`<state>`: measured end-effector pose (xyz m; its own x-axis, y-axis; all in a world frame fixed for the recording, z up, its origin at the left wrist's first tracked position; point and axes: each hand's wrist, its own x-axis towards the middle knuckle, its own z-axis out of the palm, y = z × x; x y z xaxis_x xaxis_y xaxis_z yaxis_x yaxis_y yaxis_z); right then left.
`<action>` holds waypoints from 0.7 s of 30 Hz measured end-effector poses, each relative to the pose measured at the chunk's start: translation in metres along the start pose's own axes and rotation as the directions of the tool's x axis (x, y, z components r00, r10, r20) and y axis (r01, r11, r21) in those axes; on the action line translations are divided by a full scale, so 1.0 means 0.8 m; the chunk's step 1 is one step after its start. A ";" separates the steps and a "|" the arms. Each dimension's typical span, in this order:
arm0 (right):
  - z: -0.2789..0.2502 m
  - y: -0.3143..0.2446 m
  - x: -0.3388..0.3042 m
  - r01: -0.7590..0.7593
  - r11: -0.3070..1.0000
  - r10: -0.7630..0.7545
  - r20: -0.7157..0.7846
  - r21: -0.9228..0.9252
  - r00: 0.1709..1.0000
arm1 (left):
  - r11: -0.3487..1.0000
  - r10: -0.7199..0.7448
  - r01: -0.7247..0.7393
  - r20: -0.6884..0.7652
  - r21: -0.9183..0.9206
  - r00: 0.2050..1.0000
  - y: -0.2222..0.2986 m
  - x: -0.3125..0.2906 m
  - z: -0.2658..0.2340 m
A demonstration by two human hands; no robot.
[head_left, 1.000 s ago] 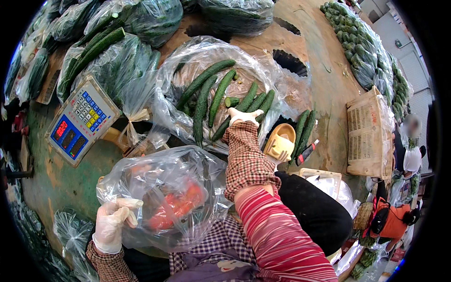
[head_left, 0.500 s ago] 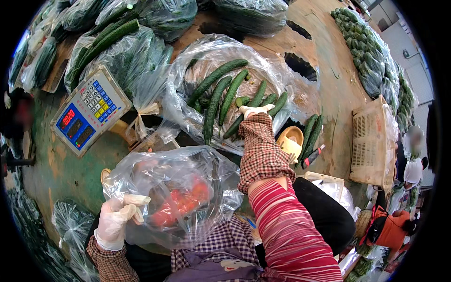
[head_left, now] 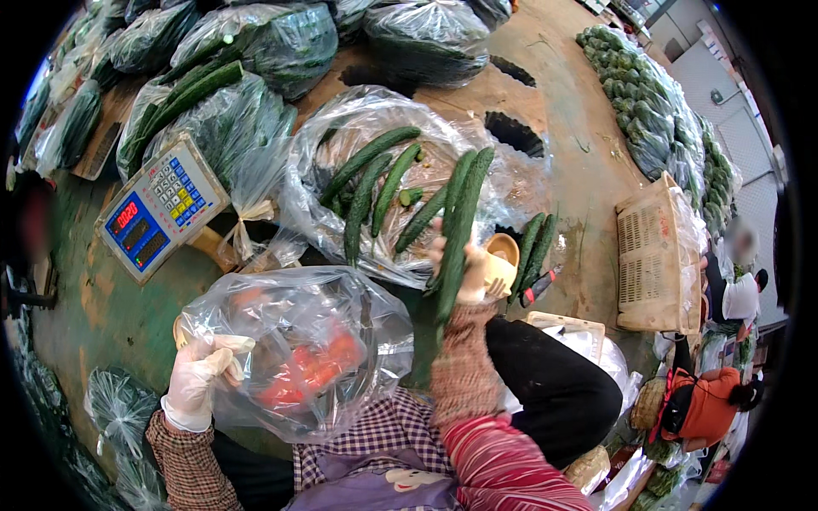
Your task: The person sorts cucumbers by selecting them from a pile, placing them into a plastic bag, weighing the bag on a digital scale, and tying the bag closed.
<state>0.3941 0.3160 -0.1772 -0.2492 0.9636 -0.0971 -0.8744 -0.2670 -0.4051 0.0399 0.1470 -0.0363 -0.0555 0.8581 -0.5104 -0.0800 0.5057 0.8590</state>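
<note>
Right hand [head_left: 457, 271] is curled tight around a couple of long cucumbers [head_left: 464, 200], near the opened plastic sheet [head_left: 300, 183] where loose cucumbers [head_left: 362, 204] lie. Left hand's [head_left: 203, 375] got its fingers closed on a clear bag [head_left: 256, 311] with red patches. Digital scale [head_left: 162, 207] sits further left, yellow clog [head_left: 501, 272] just right.

Bare floor [head_left: 584, 230] betw. loose cukes [head_left: 538, 247] & beige crate [head_left: 652, 264]: hand could pass. Rt hand [head_left: 471, 274] tight on its R: yellow clog [head_left: 503, 271], then loose cukes, red-blk tool [head_left: 538, 288]. Far side blocked by open bag [head_left: 300, 179], filled bags [head_left: 426, 43] behind. Scale [head_left: 162, 209] & clear bag [head_left: 256, 319] leave narrow gap; floor L of clear bag OK.
</note>
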 end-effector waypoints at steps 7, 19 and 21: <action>0.122 0.064 -0.031 0.054 0.914 0.076 0.300 -0.402 0.951 | 0.999 0.043 -0.043 0.070 -0.005 0.997 -0.010 0.009 0.008; 0.173 0.160 -0.064 -0.044 0.868 0.334 0.515 -0.494 0.790 | 0.959 0.052 -0.046 0.015 -0.278 0.999 -0.003 -0.021 -0.017; 0.175 0.170 -0.065 0.001 0.841 0.340 0.529 -0.541 0.778 | 0.940 0.050 -0.038 0.027 -0.338 0.998 -0.003 -0.024 -0.017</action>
<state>0.2297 0.2271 -0.0996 -0.7111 0.6500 0.2680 -0.5104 -0.2151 -0.8326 0.0274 0.1278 -0.0293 -0.0323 0.8845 -0.4655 -0.4093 0.4132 0.8135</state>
